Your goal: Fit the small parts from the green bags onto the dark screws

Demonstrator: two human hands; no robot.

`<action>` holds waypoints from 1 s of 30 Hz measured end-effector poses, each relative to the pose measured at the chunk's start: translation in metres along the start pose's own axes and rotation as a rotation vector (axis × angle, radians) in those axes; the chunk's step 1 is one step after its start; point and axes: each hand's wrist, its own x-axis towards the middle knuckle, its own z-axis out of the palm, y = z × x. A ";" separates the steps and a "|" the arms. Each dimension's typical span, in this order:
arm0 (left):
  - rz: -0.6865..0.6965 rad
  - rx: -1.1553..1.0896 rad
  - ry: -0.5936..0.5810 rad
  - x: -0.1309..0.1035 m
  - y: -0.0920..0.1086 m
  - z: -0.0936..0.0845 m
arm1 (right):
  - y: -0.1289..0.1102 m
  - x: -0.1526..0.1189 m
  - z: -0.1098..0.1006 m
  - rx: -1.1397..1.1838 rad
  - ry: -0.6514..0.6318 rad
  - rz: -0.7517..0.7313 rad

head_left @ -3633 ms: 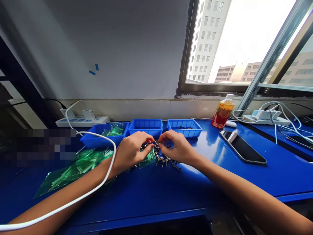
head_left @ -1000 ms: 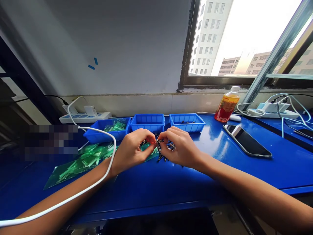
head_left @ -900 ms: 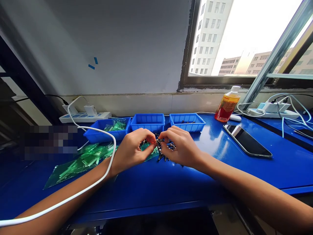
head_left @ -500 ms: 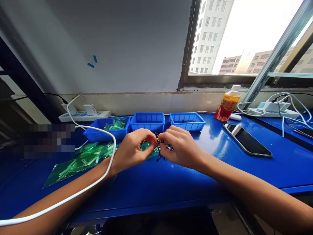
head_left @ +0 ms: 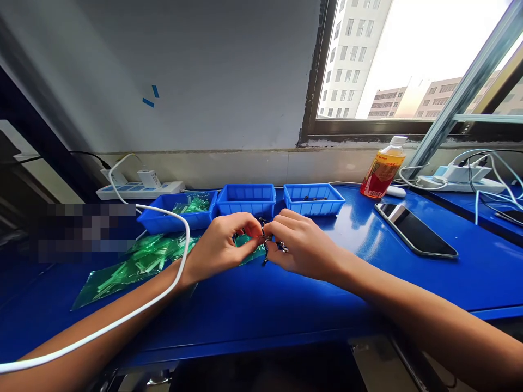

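My left hand [head_left: 229,242] and my right hand [head_left: 300,242] meet above the blue table, fingertips almost touching. Between them is a small, dark metallic part [head_left: 265,238], pinched from both sides; its exact kind is too small to make out. Behind and below the fingers lies a loose pile of similar dark, shiny parts [head_left: 281,247], partly hidden by my right hand. A piece of green plastic bag [head_left: 251,253] shows under my left fingers. Both hands are closed in a pinch.
Three blue bins stand along the wall: the left bin [head_left: 163,220] holds green bags, the middle bin [head_left: 246,208] is beside it, the right bin [head_left: 314,207] contains dark parts. Green bags [head_left: 139,264], a white cable [head_left: 180,272], a phone [head_left: 417,231], a bottle [head_left: 383,169] and power strips [head_left: 163,189] are around.
The view has shifted slightly. Both hands stay together at the small part, with only slight finger movement.
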 end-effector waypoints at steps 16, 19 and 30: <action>-0.027 -0.021 -0.043 0.000 -0.003 0.000 | 0.001 0.001 -0.001 0.090 -0.017 -0.009; -0.017 -0.029 -0.051 0.000 -0.003 0.000 | 0.001 0.001 -0.002 0.149 -0.048 0.034; -0.065 -0.056 -0.093 0.000 0.000 -0.001 | 0.000 0.001 0.000 0.184 -0.056 0.077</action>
